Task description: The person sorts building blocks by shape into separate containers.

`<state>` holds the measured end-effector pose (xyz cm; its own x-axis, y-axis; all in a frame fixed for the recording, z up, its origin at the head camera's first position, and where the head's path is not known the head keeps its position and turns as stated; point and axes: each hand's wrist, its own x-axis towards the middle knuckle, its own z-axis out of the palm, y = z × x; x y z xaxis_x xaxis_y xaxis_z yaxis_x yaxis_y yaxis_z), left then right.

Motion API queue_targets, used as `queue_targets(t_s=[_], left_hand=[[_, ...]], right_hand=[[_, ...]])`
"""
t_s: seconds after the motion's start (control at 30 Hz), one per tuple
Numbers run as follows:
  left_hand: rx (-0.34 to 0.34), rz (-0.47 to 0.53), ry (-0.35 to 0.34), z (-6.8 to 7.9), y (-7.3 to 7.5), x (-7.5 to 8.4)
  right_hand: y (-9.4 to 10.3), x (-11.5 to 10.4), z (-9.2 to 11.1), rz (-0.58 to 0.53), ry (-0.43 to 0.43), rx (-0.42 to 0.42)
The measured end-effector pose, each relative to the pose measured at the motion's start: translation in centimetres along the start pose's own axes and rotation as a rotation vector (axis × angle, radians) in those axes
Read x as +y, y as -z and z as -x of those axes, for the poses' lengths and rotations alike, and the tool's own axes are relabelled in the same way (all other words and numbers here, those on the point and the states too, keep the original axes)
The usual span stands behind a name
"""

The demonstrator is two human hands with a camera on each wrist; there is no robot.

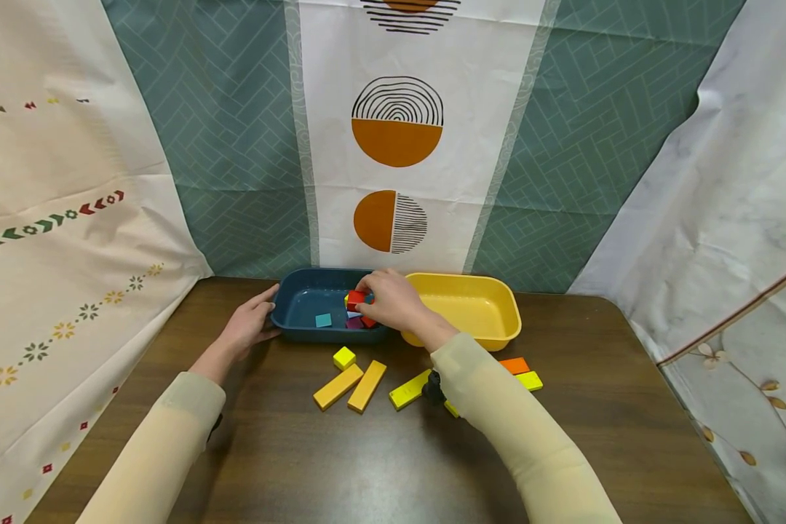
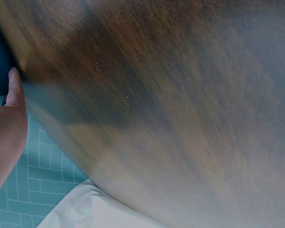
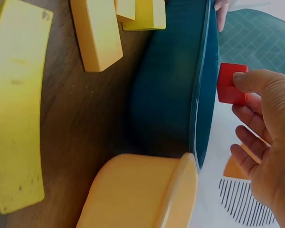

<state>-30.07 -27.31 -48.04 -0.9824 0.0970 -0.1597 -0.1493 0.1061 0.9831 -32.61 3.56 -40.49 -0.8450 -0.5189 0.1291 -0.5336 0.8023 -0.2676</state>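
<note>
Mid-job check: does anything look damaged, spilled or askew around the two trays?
One minor oddity: in the right wrist view, the long yellow block has dark specks and a smudged corner, so it looks scuffed or dirty. The blue tray and yellow tray both stand upright, with no spill visible.

- A pale cream left sleeve (image 1: 147,451) with a plain cuff (image 1: 199,389) is worn, front-left of the blue tray (image 1: 327,335).
- A matching right sleeve (image 1: 524,429), lightly creased, is worn front-right of the tray.
- A black wrist piece (image 1: 434,388) is partly covered by the right sleeve.
</note>
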Motion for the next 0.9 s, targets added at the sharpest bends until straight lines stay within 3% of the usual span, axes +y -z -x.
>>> queue_targets(t_s=[0.3,0.6,0.9], left_hand=[[-0.018,0.028,0.021,1.5,-0.7,2.1],[-0.013,0.005,0.011,0.2,-0.2,0.4],[-0.004,0.040,0.024,1.3,-0.7,2.0]], right_hand=[[-0.9,-0.9,-1.3,-0.024,-0.018,0.026],[-1.4,-1.5,-1.8,-0.061,-0.031,0.027],[-0.5,-1.1,-1.2,-0.042,-0.003,0.054]])
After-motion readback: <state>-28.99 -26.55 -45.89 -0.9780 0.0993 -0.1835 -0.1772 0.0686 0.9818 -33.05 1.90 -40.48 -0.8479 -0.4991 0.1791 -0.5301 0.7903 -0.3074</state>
